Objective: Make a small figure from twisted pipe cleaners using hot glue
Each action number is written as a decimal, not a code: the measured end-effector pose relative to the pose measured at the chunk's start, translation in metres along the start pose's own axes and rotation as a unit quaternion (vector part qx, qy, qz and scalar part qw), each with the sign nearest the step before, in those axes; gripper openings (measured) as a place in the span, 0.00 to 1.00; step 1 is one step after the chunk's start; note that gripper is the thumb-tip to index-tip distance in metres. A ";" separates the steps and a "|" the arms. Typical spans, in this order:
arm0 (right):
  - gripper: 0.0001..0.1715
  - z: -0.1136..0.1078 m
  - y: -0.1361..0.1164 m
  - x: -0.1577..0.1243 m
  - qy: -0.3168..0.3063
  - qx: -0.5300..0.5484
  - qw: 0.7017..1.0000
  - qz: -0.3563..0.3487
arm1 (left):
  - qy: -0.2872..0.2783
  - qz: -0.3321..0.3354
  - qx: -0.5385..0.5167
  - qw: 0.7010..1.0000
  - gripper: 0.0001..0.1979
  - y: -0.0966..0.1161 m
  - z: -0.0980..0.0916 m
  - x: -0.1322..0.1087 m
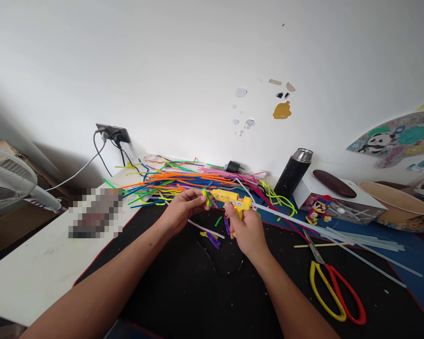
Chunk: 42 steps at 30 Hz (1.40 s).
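Observation:
My right hand (249, 230) is wrapped round the grip of a yellow hot glue gun (226, 196), whose nozzle points left. A long translucent glue stick (285, 212) runs out of its back end. Between the fingertips of my left hand (183, 207) is a small bent green and yellow pipe cleaner piece (207, 198), close to the nozzle; whether the two touch I cannot tell. Below the hands, purple pipe cleaner bits (213, 240) and a short green piece (218, 221) lie on the black mat (183, 292).
Behind my hands lies a heap of coloured pipe cleaners (183, 179). At the right are scissors (324, 278), loose glue sticks (370, 240), a small figure (318, 210), a black flask (293, 173) and a bowl (395, 200). A fan (10, 174) stands left, near a wall socket (113, 133).

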State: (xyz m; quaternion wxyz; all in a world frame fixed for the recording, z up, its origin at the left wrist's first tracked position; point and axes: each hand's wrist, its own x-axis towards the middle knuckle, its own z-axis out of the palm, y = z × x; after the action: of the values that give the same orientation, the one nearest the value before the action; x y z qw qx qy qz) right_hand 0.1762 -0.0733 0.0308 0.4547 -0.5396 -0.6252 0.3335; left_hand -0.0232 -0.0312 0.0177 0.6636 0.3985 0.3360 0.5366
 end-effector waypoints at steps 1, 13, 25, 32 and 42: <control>0.39 0.000 0.000 0.000 0.000 -0.004 1.000 0.002 | 0.000 0.000 -0.001 1.000 0.14 0.000 0.000 0.000; 0.38 0.000 0.002 0.000 -0.009 -0.015 1.000 0.008 | 0.002 -0.001 -0.008 1.000 0.16 -0.001 0.000 0.000; 0.37 -0.001 0.001 0.000 -0.008 -0.028 1.000 0.002 | 0.004 0.013 -0.011 1.000 0.14 -0.001 -0.001 0.000; 0.36 -0.001 0.001 0.000 -0.009 -0.033 0.999 0.000 | 0.013 0.018 -0.015 1.000 0.15 0.000 -0.001 0.001; 0.37 -0.001 0.000 0.000 -0.010 -0.049 0.999 -0.008 | 0.035 0.019 -0.018 0.999 0.16 0.000 -0.001 0.002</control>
State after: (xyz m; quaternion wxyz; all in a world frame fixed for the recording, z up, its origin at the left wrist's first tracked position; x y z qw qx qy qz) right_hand 0.1770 -0.0729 0.0309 0.4239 -0.5529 -0.6494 0.3048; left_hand -0.0239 -0.0294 0.0172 0.6484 0.3742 0.3417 0.5682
